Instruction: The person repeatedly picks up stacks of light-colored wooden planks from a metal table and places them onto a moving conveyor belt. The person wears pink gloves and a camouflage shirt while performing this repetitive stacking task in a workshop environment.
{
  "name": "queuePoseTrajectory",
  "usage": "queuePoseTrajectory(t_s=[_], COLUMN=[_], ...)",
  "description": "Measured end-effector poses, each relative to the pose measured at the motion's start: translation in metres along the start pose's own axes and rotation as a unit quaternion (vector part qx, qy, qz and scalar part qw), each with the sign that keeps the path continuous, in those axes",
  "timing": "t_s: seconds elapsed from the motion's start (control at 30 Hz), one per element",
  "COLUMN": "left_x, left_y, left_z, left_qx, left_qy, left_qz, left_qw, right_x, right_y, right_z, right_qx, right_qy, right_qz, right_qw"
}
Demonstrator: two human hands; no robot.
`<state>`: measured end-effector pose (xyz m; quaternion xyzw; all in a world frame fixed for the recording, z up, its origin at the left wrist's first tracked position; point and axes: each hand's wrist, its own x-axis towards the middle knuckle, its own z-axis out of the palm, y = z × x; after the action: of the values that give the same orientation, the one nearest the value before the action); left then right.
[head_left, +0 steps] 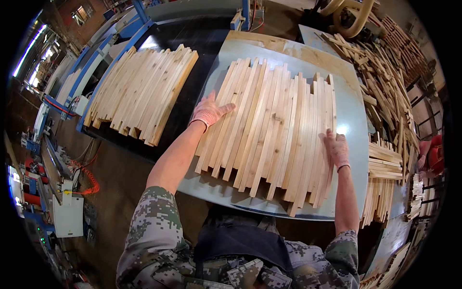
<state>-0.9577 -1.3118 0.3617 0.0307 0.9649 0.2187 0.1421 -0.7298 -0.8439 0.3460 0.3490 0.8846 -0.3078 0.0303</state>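
Note:
A row of pale wooden strips (272,130) lies side by side on a smooth grey-blue table (353,178), their ends uneven. My left hand (210,111), in a pinkish work glove, rests at the row's left side, thumb stretched over the outer strips and fingers spread beyond them. At the opposite side my right hand (337,148), gloved alike, lies against the outermost strip, its fingers partly bent along the edge. The strips sit between both hands, still flat on the table. How firmly the hands press cannot be made out.
Another row of strips (142,91) lies on a black conveyor belt (192,91) to the left, beside a blue machine frame (89,103). Loose scrap wood (385,96) is heaped at the far right, with stacked strips (382,164) nearer. A red coiled hose (89,178) hangs at left.

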Motion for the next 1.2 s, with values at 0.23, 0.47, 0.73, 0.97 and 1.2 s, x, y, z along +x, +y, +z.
queuePoseTrajectory(t_s=[0.23, 0.47, 0.73, 0.97, 1.2], left_x=[-0.135, -0.192, -0.175, -0.111, -0.044], left_y=[-0.022, -0.008, -0.046, 0.038, -0.026], left_z=[-0.017, 0.001, -0.031, 0.014, -0.001], left_qx=[0.064, 0.183, 0.195, 0.257, 0.291], left_qy=[-0.014, -0.056, -0.070, 0.038, 0.116], left_qz=[0.234, 0.206, 0.189, 0.019, -0.038], left_qw=[0.970, 0.960, 0.960, 0.965, 0.949], right_x=[0.009, 0.017, 0.016, 0.016, 0.004], right_y=[0.049, 0.058, 0.059, 0.062, 0.051], right_z=[0.017, 0.040, 0.044, 0.043, 0.037], right_qx=[0.348, 0.373, 0.416, 0.417, 0.409], right_qy=[0.012, 0.054, 0.039, 0.037, 0.049], right_qz=[-0.087, -0.129, -0.121, -0.138, -0.129], right_qw=[0.933, 0.917, 0.900, 0.898, 0.902])
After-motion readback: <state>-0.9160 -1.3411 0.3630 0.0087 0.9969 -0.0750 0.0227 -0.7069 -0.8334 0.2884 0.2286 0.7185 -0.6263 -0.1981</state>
